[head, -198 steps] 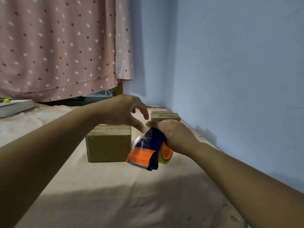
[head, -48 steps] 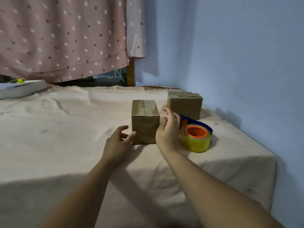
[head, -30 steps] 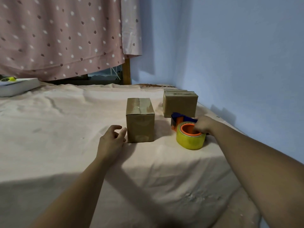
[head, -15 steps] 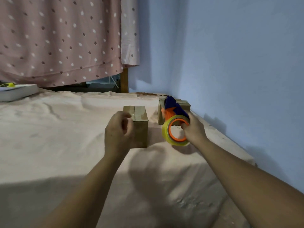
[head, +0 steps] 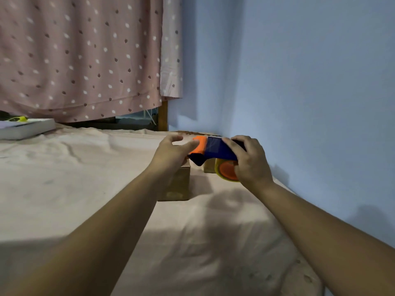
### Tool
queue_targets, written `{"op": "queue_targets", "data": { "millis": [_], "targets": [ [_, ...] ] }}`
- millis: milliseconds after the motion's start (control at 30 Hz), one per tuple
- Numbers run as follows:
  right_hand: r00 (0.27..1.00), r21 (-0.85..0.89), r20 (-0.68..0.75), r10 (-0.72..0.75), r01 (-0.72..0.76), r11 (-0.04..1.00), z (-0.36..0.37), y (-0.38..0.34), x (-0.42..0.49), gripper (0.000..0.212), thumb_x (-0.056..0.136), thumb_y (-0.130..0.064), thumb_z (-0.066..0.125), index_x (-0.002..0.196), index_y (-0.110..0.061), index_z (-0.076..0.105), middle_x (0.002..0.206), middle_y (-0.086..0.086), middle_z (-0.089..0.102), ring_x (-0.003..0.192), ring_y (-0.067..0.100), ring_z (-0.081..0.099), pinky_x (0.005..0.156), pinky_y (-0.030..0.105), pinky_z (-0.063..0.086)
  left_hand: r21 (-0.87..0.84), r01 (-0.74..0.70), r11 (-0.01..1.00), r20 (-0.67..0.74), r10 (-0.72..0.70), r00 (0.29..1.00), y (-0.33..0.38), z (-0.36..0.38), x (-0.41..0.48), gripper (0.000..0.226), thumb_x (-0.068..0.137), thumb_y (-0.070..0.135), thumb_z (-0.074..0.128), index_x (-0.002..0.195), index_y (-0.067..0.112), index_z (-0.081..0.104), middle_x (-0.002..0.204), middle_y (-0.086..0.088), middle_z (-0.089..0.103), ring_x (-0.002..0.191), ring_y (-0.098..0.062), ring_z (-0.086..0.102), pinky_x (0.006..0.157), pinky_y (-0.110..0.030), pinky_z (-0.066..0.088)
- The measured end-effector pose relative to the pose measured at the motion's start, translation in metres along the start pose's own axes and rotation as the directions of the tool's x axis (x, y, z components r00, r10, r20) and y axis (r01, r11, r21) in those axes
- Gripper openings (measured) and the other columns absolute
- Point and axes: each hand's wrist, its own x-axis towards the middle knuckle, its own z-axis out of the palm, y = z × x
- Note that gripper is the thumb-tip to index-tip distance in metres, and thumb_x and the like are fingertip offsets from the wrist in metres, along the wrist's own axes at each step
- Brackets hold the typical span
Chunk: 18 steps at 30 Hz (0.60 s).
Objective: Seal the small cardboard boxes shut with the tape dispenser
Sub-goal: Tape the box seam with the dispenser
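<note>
Right hand's grip wraps one tape dispenser; the loose left hand touches its orange end, above two cardboard boxes: near box, far box.

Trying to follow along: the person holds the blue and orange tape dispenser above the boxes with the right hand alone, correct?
Not alone. The head view shows the right hand gripping the tape dispenser at its roll, while the thumb of the left hand touches its orange end, above the boxes.
</note>
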Motion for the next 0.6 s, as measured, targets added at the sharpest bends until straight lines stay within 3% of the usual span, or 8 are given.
{"op": "queue_targets", "data": {
  "millis": [133,233,333,467,533,600],
  "targets": [
    [0.985,-0.124,0.040,-0.167,0.170,0.978,-0.008,-0.004,0.004,0.044,0.086,-0.027,0.043,0.116,-0.007,0.067,0.104,0.018,0.064,0.084,0.037,0.061,0.074,0.040,0.050,0.168,-0.029,0.985,0.047,0.021,0.999,-0.001,0.005,-0.006,0.059,0.079,0.037,0.073,0.128,0.022,0.045,0.117,-0.003,0.060,0.095,-0.018,0.064,0.080,-0.030,0.055],
    [0.971,-0.169,0.088,-0.222,0.234,0.957,-0.011,-0.006,0.006,0.044,0.087,-0.030,0.044,0.118,-0.009,0.066,0.106,0.018,0.063,0.088,0.036,0.061,0.075,0.040,0.050,0.264,-0.039,0.964,0.014,0.036,0.999,-0.004,0.010,-0.008,0.057,0.080,0.038,0.073,0.126,0.022,0.043,0.109,0.000,0.053,0.080,-0.012,0.061,0.070,-0.024,0.054],
    [0.965,-0.170,0.108,-0.239,0.254,0.952,-0.015,-0.008,0.009,0.041,0.088,-0.030,0.049,0.120,-0.009,0.065,0.107,0.017,0.063,0.089,0.035,0.060,0.076,0.041,0.050,0.213,-0.026,0.977,-0.059,0.039,0.997,-0.006,0.011,-0.005,0.030,0.092,0.030,0.061,0.116,0.023,0.045,0.102,0.004,0.058,0.069,-0.009,0.060,0.054,-0.015,0.046],
    [0.966,-0.169,0.103,-0.238,0.253,0.953,-0.021,-0.011,0.012,0.040,0.083,-0.025,0.054,0.117,-0.007,0.066,0.106,0.018,0.064,0.089,0.035,0.061,0.074,0.039,0.052,0.178,-0.001,0.984,-0.195,0.036,0.980,-0.010,0.005,0.002,0.021,0.099,0.033,0.046,0.115,0.019,0.050,0.109,-0.003,0.058,0.089,-0.016,0.057,0.070,-0.026,0.047],
    [0.969,-0.156,0.109,-0.223,0.239,0.958,-0.023,-0.012,0.014,0.042,0.087,-0.026,0.046,0.118,-0.007,0.065,0.106,0.018,0.063,0.089,0.035,0.061,0.074,0.039,0.052,0.093,0.054,0.994,-0.237,-0.030,0.971,-0.011,0.000,0.005,0.022,0.100,0.034,0.046,0.114,0.018,0.049,0.107,-0.002,0.055,0.086,-0.016,0.055,0.066,-0.026,0.046],
    [0.967,-0.160,0.119,-0.226,0.244,0.957,-0.021,-0.011,0.014,0.039,0.086,-0.021,0.053,0.121,-0.007,0.063,0.107,0.018,0.062,0.090,0.035,0.060,0.074,0.039,0.052,-0.066,0.126,0.990,-0.237,-0.138,0.962,-0.012,-0.007,0.006,0.021,0.097,0.031,0.052,0.114,0.020,0.049,0.107,-0.002,0.052,0.081,-0.015,0.053,0.067,-0.026,0.049]
  ]
}}
